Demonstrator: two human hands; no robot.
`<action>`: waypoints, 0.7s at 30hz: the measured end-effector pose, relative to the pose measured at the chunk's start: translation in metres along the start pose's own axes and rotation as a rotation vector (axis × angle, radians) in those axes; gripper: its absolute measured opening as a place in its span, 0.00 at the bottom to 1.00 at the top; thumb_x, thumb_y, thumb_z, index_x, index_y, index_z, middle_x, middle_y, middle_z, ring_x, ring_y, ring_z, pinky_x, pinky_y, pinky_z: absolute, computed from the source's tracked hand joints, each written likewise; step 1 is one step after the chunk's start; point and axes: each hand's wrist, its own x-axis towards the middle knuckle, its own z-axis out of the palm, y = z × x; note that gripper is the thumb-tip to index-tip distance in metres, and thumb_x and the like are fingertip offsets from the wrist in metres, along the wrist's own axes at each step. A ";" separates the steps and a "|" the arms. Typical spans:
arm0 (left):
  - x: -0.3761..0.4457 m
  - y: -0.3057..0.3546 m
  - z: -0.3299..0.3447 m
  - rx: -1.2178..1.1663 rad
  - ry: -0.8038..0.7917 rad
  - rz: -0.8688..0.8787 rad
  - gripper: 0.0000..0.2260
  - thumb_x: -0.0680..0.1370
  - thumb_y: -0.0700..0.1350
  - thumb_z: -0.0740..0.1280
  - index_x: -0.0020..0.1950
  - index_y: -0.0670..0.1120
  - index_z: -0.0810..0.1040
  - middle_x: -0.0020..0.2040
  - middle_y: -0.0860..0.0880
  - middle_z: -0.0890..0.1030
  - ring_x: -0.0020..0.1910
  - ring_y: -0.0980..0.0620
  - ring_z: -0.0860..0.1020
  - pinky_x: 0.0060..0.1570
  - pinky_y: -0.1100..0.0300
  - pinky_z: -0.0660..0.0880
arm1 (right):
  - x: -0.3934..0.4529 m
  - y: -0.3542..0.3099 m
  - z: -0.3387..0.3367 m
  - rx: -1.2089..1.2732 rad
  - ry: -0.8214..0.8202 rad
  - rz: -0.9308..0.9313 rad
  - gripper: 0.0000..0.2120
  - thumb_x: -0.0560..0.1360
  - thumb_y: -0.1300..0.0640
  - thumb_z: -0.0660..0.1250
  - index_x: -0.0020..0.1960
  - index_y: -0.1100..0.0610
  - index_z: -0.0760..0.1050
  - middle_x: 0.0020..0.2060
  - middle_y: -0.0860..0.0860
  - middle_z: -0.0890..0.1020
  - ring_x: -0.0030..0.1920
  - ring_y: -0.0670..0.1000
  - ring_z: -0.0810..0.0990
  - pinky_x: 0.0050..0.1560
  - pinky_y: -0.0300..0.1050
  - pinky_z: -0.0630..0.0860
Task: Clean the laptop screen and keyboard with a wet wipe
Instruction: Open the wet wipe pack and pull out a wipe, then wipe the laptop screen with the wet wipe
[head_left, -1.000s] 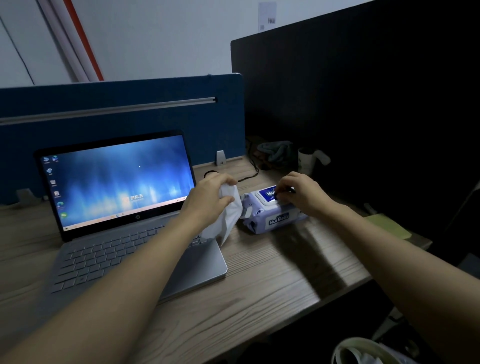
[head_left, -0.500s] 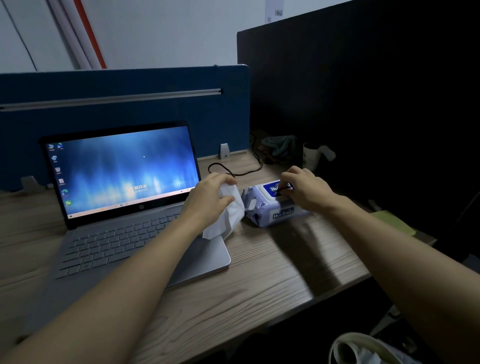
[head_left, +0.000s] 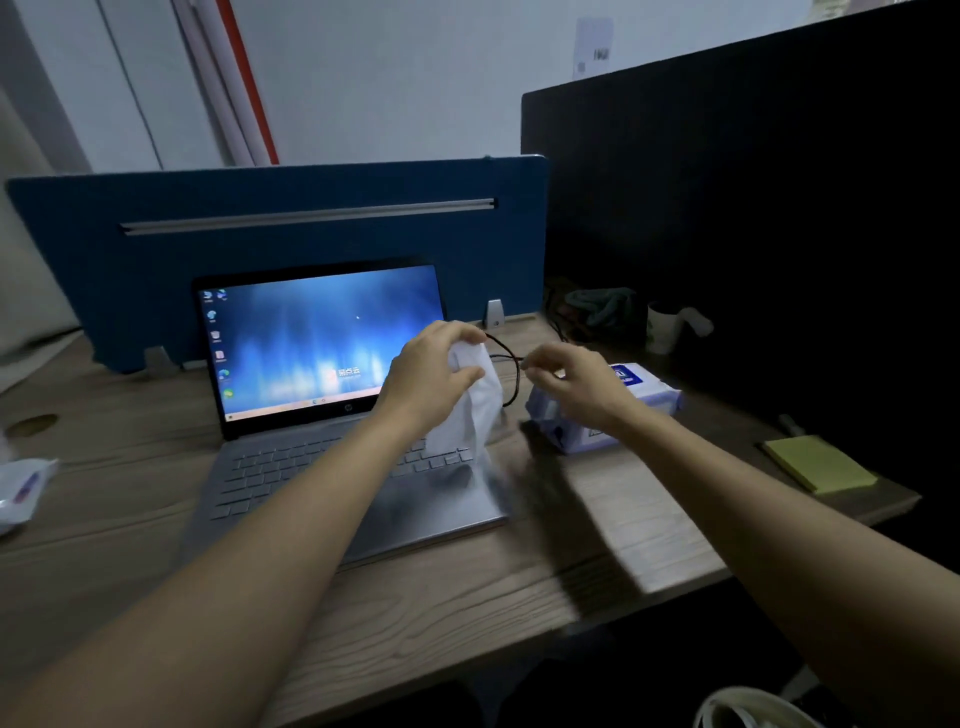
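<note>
Left hand (head_left: 431, 371) grips wet wipe (head_left: 475, 410) — hanging lengthwise, seemingly downward, over laptop (head_left: 332, 415).

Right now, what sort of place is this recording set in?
Most likely an office cubicle or shared workstation. A wooden desk is fenced by a blue partition panel at the back and a dark divider to the right, with an open laptop and a yellow sticky-note pad on it.

an hp logo sits on the laptop (head_left: 332, 395) bezel below its screen; the wipes pack (head_left: 623, 405) label is too blurred to read.
</note>
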 end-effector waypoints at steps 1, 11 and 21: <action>-0.002 -0.001 -0.006 -0.012 0.014 -0.010 0.14 0.73 0.42 0.71 0.57 0.53 0.78 0.58 0.55 0.78 0.58 0.55 0.75 0.57 0.55 0.73 | 0.002 -0.012 0.007 0.094 -0.025 -0.004 0.08 0.78 0.57 0.66 0.53 0.58 0.80 0.48 0.51 0.84 0.48 0.49 0.80 0.52 0.49 0.77; -0.030 -0.037 -0.078 -0.131 0.174 -0.165 0.12 0.74 0.44 0.70 0.55 0.56 0.78 0.54 0.62 0.77 0.42 0.54 0.77 0.43 0.64 0.72 | 0.023 -0.074 0.078 0.644 -0.252 0.112 0.06 0.75 0.59 0.71 0.51 0.59 0.79 0.39 0.53 0.80 0.40 0.47 0.78 0.45 0.47 0.75; -0.053 -0.107 -0.135 -0.248 0.133 -0.373 0.17 0.71 0.52 0.75 0.57 0.57 0.76 0.41 0.52 0.79 0.36 0.60 0.79 0.40 0.65 0.72 | 0.051 -0.120 0.125 0.437 -0.232 -0.060 0.09 0.78 0.55 0.64 0.39 0.53 0.72 0.35 0.44 0.76 0.35 0.44 0.72 0.37 0.43 0.68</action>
